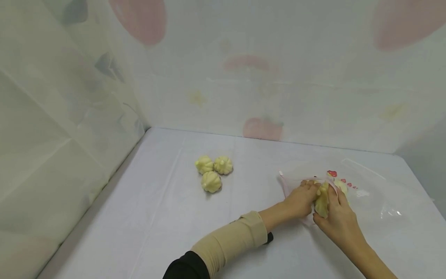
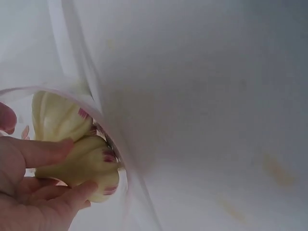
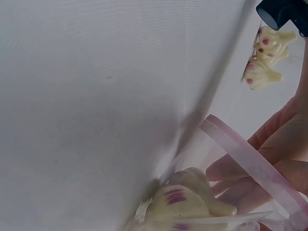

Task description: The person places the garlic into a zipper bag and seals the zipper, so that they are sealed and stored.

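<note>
Near the table's right side, my left hand [image 1: 302, 198] grips a pale garlic bulb [image 2: 91, 166] at the mouth of a clear zip bag [image 1: 374, 193] with a pink rim and small red prints. Purple marks show on the bulb's base in the left wrist view. Behind it, a second garlic bulb [image 2: 55, 115] lies within the bag. My right hand [image 1: 339, 221] holds the edge of the bag's mouth from the right. Through the clear plastic in the right wrist view, the left hand's fingers [image 3: 226, 171] show beside the garlic.
Three more garlic bulbs [image 1: 211, 181] sit close together left of the hands on the white-covered table [image 1: 167, 217]. Patterned cloth [image 1: 209, 77] hangs along the back, and another cloth wall [image 1: 52, 155] stands at the left. A black camera [image 3: 276, 12] is on the left wrist.
</note>
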`<state>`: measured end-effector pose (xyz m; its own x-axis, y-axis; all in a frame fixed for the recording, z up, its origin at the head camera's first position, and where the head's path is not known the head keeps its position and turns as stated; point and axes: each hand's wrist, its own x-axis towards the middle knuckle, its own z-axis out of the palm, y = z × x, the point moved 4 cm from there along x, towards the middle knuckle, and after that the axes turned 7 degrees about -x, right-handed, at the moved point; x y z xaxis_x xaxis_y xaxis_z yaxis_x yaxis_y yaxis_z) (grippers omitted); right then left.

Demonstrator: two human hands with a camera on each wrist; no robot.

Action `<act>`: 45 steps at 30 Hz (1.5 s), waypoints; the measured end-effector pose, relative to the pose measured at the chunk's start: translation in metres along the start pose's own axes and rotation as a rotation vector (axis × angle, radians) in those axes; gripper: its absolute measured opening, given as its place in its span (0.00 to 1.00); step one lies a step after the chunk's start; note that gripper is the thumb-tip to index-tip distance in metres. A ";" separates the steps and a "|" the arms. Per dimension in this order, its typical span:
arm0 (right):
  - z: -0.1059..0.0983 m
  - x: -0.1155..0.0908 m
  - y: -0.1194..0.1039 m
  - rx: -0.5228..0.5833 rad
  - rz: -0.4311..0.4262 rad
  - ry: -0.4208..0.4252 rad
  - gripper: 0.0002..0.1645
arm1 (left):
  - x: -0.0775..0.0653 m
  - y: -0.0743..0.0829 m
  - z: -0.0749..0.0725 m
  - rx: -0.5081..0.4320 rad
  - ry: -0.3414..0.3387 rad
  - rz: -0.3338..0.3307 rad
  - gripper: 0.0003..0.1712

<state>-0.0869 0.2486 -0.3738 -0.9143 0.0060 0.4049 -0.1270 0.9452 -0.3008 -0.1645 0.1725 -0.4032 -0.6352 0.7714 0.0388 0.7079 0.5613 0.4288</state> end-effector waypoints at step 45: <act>-0.006 0.002 0.011 0.012 0.052 -0.051 0.55 | -0.153 -0.117 -0.103 -0.530 0.144 0.121 0.36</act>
<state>-0.0877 0.2605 -0.3710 -0.9382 0.0380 0.3439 -0.0830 0.9402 -0.3303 -0.1819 -0.0420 -0.3658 -0.6210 0.7515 0.2227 0.5496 0.2149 0.8073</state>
